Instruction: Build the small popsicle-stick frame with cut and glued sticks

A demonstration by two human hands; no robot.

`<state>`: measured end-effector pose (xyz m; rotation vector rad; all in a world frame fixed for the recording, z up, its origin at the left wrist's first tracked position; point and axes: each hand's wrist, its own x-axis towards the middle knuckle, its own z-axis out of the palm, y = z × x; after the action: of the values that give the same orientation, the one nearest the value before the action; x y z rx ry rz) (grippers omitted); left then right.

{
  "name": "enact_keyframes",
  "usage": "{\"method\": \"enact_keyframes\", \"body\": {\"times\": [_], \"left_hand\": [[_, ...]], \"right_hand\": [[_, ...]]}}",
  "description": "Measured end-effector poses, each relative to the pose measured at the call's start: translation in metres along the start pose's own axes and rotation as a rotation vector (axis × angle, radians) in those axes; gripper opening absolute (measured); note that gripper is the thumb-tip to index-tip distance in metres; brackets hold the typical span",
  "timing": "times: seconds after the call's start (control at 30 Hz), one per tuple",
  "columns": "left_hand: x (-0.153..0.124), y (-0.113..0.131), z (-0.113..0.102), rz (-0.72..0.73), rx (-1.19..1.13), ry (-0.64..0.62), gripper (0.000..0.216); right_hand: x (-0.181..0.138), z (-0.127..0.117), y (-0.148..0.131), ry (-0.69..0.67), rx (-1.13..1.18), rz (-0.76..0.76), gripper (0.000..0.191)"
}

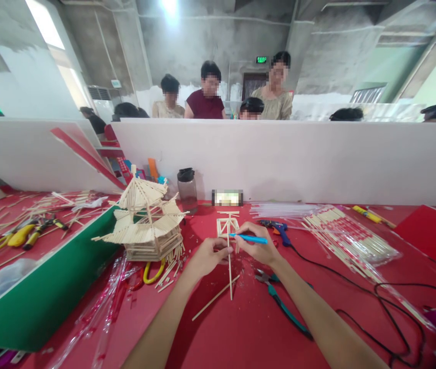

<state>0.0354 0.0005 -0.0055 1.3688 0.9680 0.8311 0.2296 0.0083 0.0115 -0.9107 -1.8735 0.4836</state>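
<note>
My left hand is pinched on a thin wooden stick that stands nearly upright on the red table. My right hand grips a blue pen-like tool, its tip touching the stick near my left fingers. Just behind the hands stands a small stick frame. Another loose stick lies slanted on the table below the hands.
A stick-built pagoda model stands at left beside a green board. Teal-handled pliers, a blue glue gun with black cable, packs of sticks, a dark-lidded jar and a white partition. People sit beyond it.
</note>
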Motion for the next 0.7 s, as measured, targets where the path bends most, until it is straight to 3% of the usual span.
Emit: {"method": "enact_keyframes", "body": {"times": [0.33,0.53,0.6,0.7], "left_hand": [[-0.002,0.006,0.001,-0.015,0.000,0.006,0.039],[-0.007,0.008,-0.003,-0.033,0.034,-0.049,0.038],[-0.008,0.009,-0.005,-0.044,0.051,-0.081,0.038],[-0.009,0.008,-0.007,-0.034,0.059,-0.115,0.037]], "right_hand": [[0.002,-0.005,0.002,0.059,0.005,0.006,0.009],[0.011,-0.040,0.010,0.177,-0.046,0.065,0.017],[0.013,-0.056,0.014,0.123,-0.089,0.073,0.020],[0.015,-0.075,0.020,-0.092,-0.159,0.112,0.024]]}}
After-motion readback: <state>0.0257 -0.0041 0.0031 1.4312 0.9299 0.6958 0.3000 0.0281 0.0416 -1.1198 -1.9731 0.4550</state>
